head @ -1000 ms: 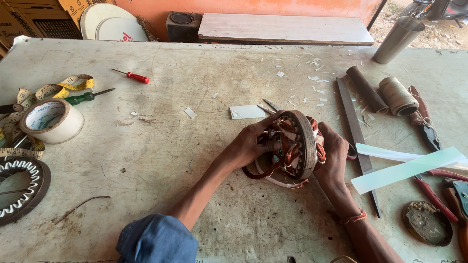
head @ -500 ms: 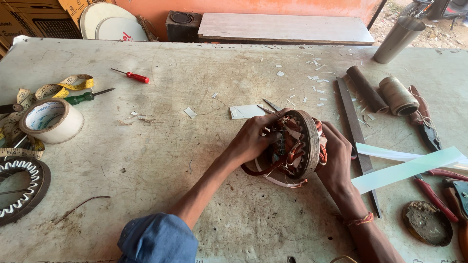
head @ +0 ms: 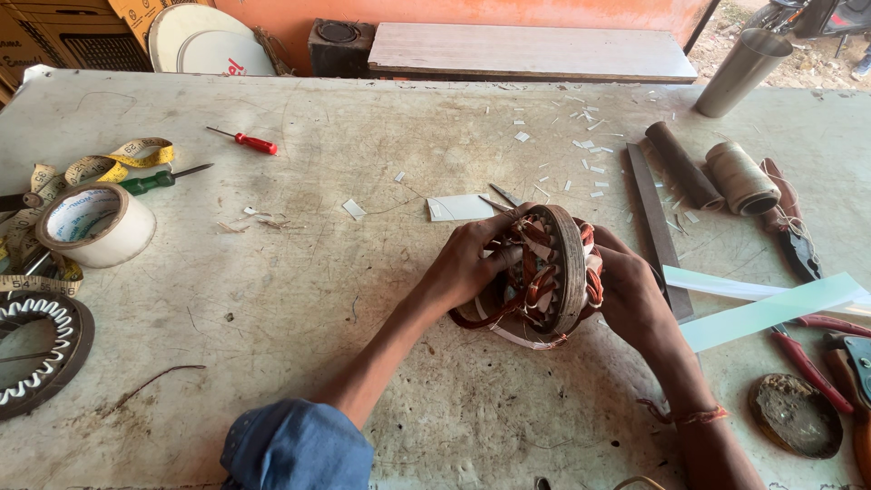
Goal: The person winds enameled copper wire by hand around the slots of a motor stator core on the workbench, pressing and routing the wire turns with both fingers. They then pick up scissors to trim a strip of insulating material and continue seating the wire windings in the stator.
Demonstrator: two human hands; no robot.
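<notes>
A round motor stator (head: 555, 272) with copper windings stands on its edge on the worn table (head: 299, 299), near the middle. My left hand (head: 467, 263) grips its left face, fingers pressed into the copper coils. On the other side, my right hand (head: 635, 295) cups the stator and steadies it. White insulation strips poke out under the stator. A small white paper piece (head: 458, 208) and a thin metal tool (head: 505, 195) lie just behind it.
At the left lie a tape roll (head: 91, 225), a yellow measuring tape (head: 109, 163), two screwdrivers (head: 247, 141) and another wound stator (head: 36, 349). At the right lie a metal bar (head: 658, 227), a thread spool (head: 741, 177), pliers (head: 794, 240), white strips (head: 771, 308) and a steel cup (head: 742, 73).
The stator has turned slightly more upright between my hands. My left fingers have shifted over the windings. Everything else on the table stays where it was.
</notes>
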